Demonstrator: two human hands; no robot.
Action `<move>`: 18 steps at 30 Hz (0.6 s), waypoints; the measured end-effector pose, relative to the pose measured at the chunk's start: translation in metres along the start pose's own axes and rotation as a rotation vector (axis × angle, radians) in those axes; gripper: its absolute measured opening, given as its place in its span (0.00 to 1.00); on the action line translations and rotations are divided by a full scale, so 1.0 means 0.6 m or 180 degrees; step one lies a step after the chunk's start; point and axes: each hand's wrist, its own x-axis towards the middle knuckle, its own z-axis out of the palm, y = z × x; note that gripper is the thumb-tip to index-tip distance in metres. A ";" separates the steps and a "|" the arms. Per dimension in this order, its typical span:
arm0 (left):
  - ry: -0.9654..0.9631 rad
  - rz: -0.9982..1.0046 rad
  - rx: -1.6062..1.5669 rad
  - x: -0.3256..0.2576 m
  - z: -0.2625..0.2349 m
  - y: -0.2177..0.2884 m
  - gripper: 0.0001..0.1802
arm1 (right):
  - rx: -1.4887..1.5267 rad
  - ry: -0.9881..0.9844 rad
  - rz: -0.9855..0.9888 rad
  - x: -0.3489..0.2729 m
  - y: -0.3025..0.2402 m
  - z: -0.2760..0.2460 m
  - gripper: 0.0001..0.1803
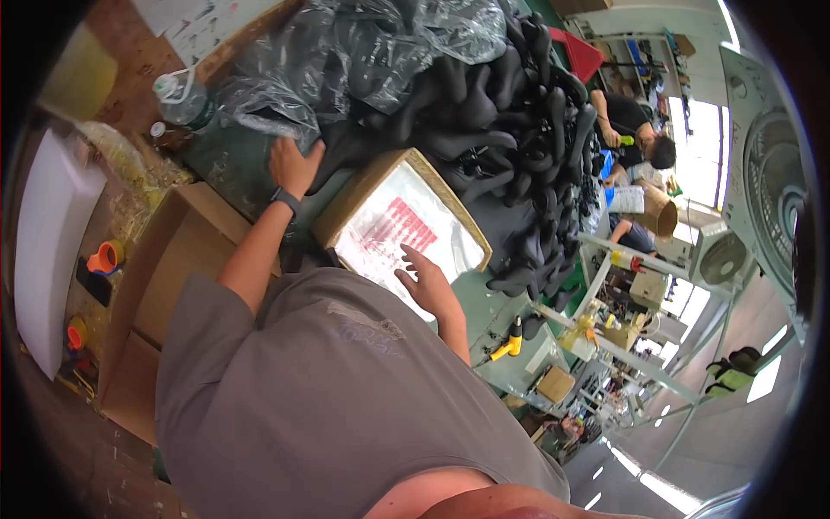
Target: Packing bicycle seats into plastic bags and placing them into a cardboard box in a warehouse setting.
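My left hand [294,169], with a dark watch on its wrist, reaches to the edge of a sheet of clear plastic film [298,82]. Its thumb stands apart from the fingers, next to a black bicycle saddle [339,149]. Fingers spread, my right hand [425,284] is over a cardboard box [367,186] in front of me. A white plastic bag [380,212] with a red printed patch fills the top of that box. Behind the box lies a large heap of black saddles [484,112], partly covered by the film.
An open brown carton [164,259] stands at my left, near white foam [56,233] and orange tape rolls [105,258]. A clear jug [183,99] stands at the far left. A yellow heat gun [510,340] lies to the right. People [635,125] work beyond the heap; large fans [769,173] stand at right.
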 end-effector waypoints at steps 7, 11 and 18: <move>-0.1605 0.0111 0.0666 -0.063 0.087 -0.013 0.48 | 0.0131 -0.0101 -0.0132 -0.022 0.008 0.024 0.32; -0.2750 -0.1851 -0.2403 -0.058 -0.019 0.051 0.21 | 0.0807 -0.0001 -0.0289 -0.062 0.019 0.021 0.32; -0.3869 -0.0616 -0.3713 -0.299 -0.261 0.168 0.32 | 0.3696 -0.0300 -0.0642 -0.099 0.071 0.031 0.42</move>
